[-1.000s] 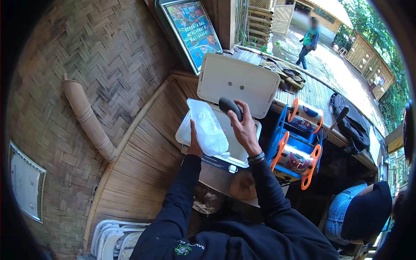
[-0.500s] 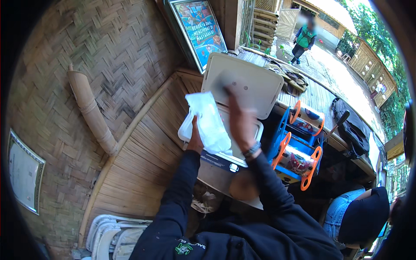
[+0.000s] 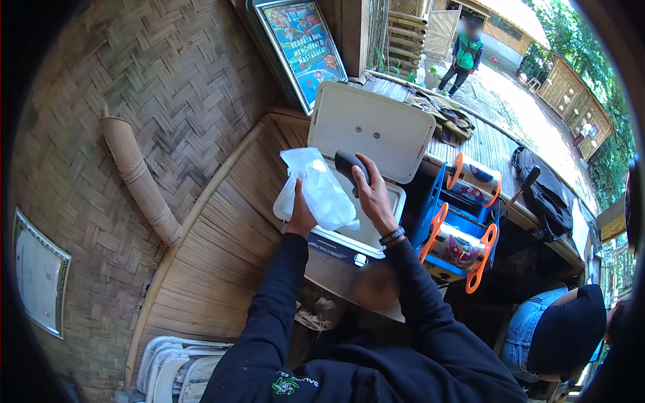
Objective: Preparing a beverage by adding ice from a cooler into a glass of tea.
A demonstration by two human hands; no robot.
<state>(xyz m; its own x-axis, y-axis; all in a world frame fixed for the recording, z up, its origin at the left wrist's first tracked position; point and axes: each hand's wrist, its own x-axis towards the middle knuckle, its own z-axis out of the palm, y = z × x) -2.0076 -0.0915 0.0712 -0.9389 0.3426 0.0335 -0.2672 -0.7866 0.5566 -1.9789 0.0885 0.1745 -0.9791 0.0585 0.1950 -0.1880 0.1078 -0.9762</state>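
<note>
A white cooler box (image 3: 349, 245) stands on a woven bamboo counter, its lid (image 3: 371, 129) propped open toward the back. My left hand (image 3: 300, 216) holds a clear plastic bag (image 3: 320, 190) up over the cooler's opening. My right hand (image 3: 371, 195) grips a dark scoop-like object (image 3: 348, 164) just right of the bag, above the cooler's inside. Black sleeves cover both forearms, and a dark band sits on my right wrist.
A framed colourful poster (image 3: 300, 48) leans on the wall behind the cooler. A blue rack with orange-ended cylinders (image 3: 463, 221) stands to the right. A bamboo tube (image 3: 140, 180) lies left. A seated person (image 3: 557, 329) is at lower right, and another person (image 3: 465, 57) stands far back.
My left hand lifted the plastic bag higher over the cooler. My right hand went up toward the lid, then came back down with the dark object beside the bag.
</note>
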